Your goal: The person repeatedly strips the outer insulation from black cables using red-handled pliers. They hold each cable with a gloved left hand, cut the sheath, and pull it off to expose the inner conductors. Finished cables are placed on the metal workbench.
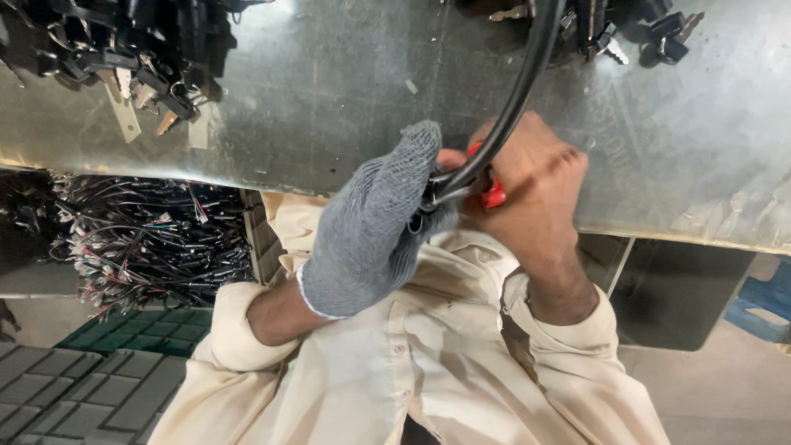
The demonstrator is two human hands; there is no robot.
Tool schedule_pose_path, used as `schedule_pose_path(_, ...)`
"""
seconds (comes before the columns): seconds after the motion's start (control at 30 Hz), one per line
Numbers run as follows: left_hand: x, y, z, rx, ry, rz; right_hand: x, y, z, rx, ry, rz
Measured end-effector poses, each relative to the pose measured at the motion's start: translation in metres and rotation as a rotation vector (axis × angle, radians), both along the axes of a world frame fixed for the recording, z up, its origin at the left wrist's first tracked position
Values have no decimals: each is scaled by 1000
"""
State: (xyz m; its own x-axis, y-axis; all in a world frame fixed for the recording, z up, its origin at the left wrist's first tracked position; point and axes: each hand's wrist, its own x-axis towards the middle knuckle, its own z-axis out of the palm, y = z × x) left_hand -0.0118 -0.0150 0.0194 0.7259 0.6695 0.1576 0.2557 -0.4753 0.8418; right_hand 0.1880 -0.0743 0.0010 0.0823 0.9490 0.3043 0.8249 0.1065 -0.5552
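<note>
My left hand (375, 227), in a grey knit glove, grips the end of a thick black cable (517, 91) at the near edge of a metal table (329, 91). My bare right hand (535, 194) is closed around a small red-handled tool (493, 195) pressed against the same cable end. The cable curves up and away across the table toward the far side. The tool's tip is hidden between my hands.
A pile of black key-and-lock parts (124, 58) lies at the table's far left, another (626, 33) at the far right. Below the table on the left sits a heap of wire harnesses (148, 239), with green (140, 330) and grey crates (74, 387) underneath.
</note>
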Motion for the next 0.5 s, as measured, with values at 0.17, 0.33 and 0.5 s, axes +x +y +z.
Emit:
schedule_pose_path(0.17, 1, -3, -6, 266, 102, -11, -4, -15, 1, -38, -61, -88)
schedule_pose_path(0.33, -1, -4, -16, 447, 228, 62, -11, -19, -6, -97, 10, -160)
schedule_pose_path(0.5, 2, 3, -14, 513, 151, 82, -26, -23, 4, -145, 215, -105)
